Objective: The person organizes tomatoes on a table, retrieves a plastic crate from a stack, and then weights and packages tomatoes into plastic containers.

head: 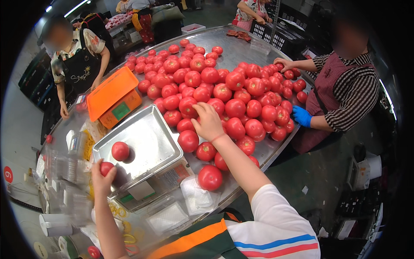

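My left hand (103,178) holds a red tomato (106,168) over the left edge of a metal tray (152,129). Another tomato (120,151) sits on the tray, which rests on a weighing scale (168,183) with a keypad. Over the near part of a large tomato pile (200,74), my right hand (208,123) has its fingers apart. Its fingertips overlap the edge of one tomato (187,107); whether they press on it is hard to tell. One large tomato (210,177) lies right of the scale, beside a clear plastic tray with a white liner (198,196).
An orange scale (113,94) stands beyond the tray. Clear plastic boxes (69,168) and yellow rubber bands (89,145) crowd the left. A person with a blue glove (301,116) works at the right table edge; another person (81,61) stands at far left.
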A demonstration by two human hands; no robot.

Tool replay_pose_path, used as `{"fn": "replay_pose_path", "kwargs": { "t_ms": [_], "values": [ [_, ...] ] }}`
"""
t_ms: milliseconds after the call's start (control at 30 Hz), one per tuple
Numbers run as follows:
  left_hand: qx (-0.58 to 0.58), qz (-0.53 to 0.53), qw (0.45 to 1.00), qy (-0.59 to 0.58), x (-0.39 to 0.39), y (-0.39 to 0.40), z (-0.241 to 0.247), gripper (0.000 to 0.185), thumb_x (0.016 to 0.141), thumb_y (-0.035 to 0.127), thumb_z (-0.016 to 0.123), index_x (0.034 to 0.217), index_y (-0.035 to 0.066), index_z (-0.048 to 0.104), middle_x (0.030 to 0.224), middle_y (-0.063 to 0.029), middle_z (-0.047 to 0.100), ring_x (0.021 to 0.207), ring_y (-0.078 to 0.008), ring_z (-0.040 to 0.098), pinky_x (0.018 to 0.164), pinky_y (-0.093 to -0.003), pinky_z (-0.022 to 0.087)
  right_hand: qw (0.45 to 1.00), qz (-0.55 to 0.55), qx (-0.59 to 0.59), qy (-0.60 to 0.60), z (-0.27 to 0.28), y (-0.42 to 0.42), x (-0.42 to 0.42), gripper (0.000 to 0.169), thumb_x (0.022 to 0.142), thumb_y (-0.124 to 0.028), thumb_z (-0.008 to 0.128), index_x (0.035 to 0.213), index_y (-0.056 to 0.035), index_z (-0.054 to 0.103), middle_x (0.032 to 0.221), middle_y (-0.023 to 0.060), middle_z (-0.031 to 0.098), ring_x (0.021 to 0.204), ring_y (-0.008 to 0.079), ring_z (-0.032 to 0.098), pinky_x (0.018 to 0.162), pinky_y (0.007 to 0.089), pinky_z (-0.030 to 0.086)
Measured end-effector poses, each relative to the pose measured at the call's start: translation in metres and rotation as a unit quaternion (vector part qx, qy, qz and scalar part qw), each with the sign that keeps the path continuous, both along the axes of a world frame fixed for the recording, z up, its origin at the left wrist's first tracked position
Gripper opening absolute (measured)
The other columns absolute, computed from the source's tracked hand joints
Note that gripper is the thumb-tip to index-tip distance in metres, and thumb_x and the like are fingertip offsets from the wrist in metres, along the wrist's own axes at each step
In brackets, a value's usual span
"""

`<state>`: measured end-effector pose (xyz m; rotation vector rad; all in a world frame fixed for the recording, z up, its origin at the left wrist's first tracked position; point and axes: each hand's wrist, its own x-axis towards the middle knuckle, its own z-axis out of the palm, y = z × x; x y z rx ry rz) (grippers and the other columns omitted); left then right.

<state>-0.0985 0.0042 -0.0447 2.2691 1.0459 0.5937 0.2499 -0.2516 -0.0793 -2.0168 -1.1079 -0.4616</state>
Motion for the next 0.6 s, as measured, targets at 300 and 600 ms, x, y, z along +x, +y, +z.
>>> {"fn": "replay_pose_path", "kwargs": {
  "t_ms": [300,600],
  "values": [
    [0.116,0.043,0.987,-0.104,-0.031,-0.033,-0.010,0.058,0.090,0.022,0.061,0.140,0.003,0.038,0.140,-0.0196,0.038,0.130,-0.0334,0.038,0.107,-0.0402,0.031,0.942,0.054,-0.288,-0.161,0.004,0.059,0.058,0.027,0.079,-0.018,0.062,0.105,-0.0153,0.057,0.109,0.0106,0.057,0.106,0.0289,0.054,0.082,0.0431,0.048],
    [0.066,0.099,0.982,-0.149,-0.043,-0.065,-0.022,0.067,0.081,0.023,0.069,0.137,0.001,0.040,0.133,-0.0218,0.042,0.125,-0.0333,0.043,0.105,-0.0404,0.034,0.948,0.296,-0.109,0.031,0.039,0.090,-0.067,0.065,0.070,-0.030,0.072,0.125,-0.0033,0.050,0.115,0.0199,0.054,0.105,0.0363,0.056,0.088,0.0412,0.049]
  ]
}}
